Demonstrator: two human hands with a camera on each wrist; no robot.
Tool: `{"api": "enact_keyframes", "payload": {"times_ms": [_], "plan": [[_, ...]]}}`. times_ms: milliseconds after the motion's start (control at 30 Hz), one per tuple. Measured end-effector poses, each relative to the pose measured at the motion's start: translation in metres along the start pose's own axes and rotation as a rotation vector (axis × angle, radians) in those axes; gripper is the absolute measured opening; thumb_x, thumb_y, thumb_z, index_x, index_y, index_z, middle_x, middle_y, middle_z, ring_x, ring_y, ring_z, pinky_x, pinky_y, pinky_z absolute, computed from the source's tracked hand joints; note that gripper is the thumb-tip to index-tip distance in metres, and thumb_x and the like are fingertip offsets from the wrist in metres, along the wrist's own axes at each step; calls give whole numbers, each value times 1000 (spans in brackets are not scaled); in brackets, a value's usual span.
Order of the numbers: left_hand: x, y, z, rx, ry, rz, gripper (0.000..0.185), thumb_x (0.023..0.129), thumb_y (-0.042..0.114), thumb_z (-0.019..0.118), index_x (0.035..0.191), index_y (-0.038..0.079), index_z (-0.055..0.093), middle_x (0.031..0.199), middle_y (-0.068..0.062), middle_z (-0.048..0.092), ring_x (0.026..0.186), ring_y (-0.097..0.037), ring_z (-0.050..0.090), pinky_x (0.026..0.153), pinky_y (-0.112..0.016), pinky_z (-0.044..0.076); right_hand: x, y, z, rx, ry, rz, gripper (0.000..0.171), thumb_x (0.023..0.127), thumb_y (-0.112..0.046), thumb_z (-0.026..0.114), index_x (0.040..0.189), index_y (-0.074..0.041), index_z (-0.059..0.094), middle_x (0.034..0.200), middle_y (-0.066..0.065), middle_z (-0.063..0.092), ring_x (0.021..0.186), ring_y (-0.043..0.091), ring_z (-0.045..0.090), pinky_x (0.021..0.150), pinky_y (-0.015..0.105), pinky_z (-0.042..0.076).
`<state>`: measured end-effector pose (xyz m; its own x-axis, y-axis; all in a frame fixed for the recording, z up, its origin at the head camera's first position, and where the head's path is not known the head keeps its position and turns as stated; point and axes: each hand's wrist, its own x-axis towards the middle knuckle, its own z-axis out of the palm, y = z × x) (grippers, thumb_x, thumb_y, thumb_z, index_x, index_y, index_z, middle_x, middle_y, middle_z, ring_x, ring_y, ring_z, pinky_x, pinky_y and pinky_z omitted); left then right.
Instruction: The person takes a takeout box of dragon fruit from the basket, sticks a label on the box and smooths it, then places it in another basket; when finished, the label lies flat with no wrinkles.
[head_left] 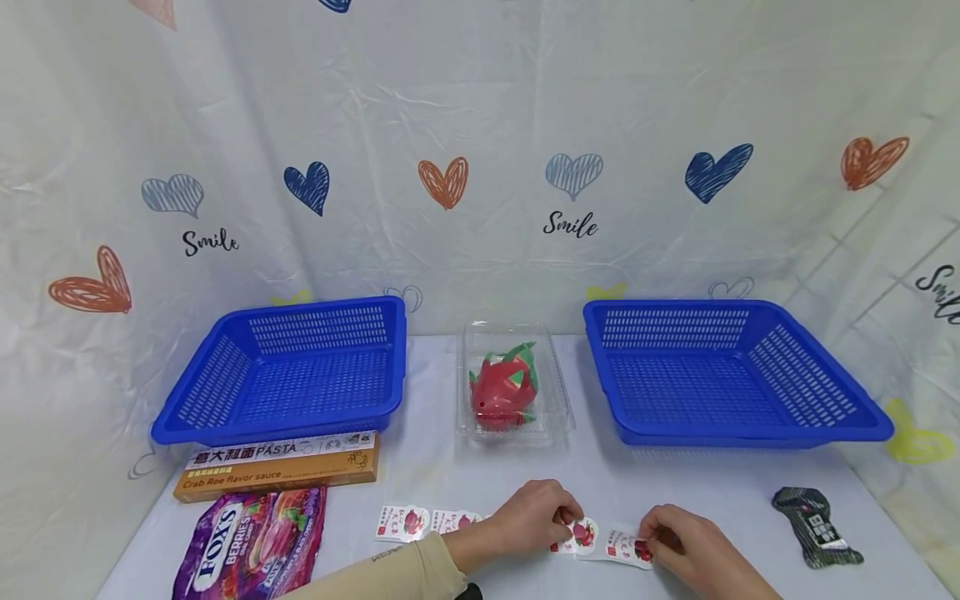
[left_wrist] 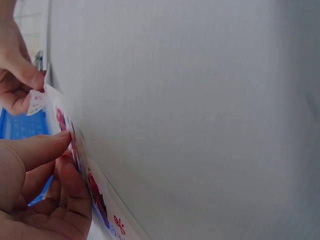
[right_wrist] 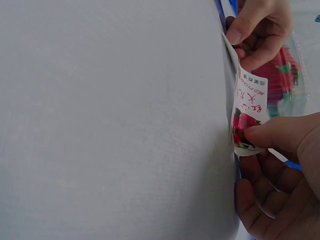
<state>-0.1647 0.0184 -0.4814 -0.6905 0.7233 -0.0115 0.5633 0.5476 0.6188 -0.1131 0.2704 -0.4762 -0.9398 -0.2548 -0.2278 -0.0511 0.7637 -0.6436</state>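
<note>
A strip of white stickers (head_left: 401, 522) with dragon fruit pictures lies along the table's front. My left hand (head_left: 525, 521) pinches the strip near its middle, thumb against the printed side in the left wrist view. At the strip's right end, my right hand (head_left: 686, 546) holds the last sticker (right_wrist: 252, 92) between thumb and fingers. That sticker bends outward, and its print reads "RED PITAYA" in the right wrist view. Beyond the hands, a red and green dragon fruit (head_left: 502, 383) sits inside a clear plastic box (head_left: 557, 400).
Blue plastic baskets stand at the back, one left (head_left: 277, 433) and one right (head_left: 750, 437). A pasta box (head_left: 277, 468) and a purple Fox's candy bag (head_left: 251, 546) lie front left. A small dark packet (head_left: 816, 527) is at right. A heart-printed curtain (head_left: 502, 100) hangs behind.
</note>
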Motion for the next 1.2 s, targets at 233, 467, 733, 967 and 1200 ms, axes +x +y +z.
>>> {"api": "enact_keyframes", "payload": {"times_ms": [233, 467, 733, 967, 1200], "plan": [[0, -1, 2, 21, 6, 13, 16, 83, 4, 75, 98, 10, 76, 73, 15, 55, 70, 7, 44, 66, -9, 39, 0, -2, 0, 40, 16, 22, 9, 86, -8, 69, 94, -9, 64, 87, -4, 60, 76, 10, 52, 66, 27, 49], [-1, 0, 2, 14, -9, -4, 16, 85, 5, 73, 99, 12, 76, 76, 14, 55, 71, 6, 44, 66, -11, 39, -5, -1, -3, 80, 67, -58, 10, 92, -16, 67, 98, -8, 65, 89, -3, 62, 75, 3, 54, 65, 23, 50], [-3, 1, 3, 15, -5, -11, 17, 84, 5, 72, 99, 13, 76, 78, 14, 56, 72, 6, 44, 67, -11, 39, -4, -4, -5, 63, 139, -134, 9, 93, -19, 68, 96, -11, 65, 89, -6, 64, 76, 0, 55, 67, 23, 51], [-4, 1, 0, 13, 3, 6, 15, 85, 6, 73, 98, 13, 76, 78, 14, 55, 72, 6, 44, 67, -10, 38, -2, -14, -15, 137, 128, -167, 13, 97, -21, 62, 100, -8, 66, 89, -4, 65, 76, 3, 57, 66, 24, 50], [-2, 3, -7, -48, 22, 3, 17, 87, 3, 68, 102, 10, 74, 79, 11, 56, 71, 4, 45, 66, -10, 41, 3, -26, -24, 188, 122, -197, 19, 98, -24, 60, 104, -7, 67, 85, -4, 65, 71, 7, 59, 62, 25, 49]]}}
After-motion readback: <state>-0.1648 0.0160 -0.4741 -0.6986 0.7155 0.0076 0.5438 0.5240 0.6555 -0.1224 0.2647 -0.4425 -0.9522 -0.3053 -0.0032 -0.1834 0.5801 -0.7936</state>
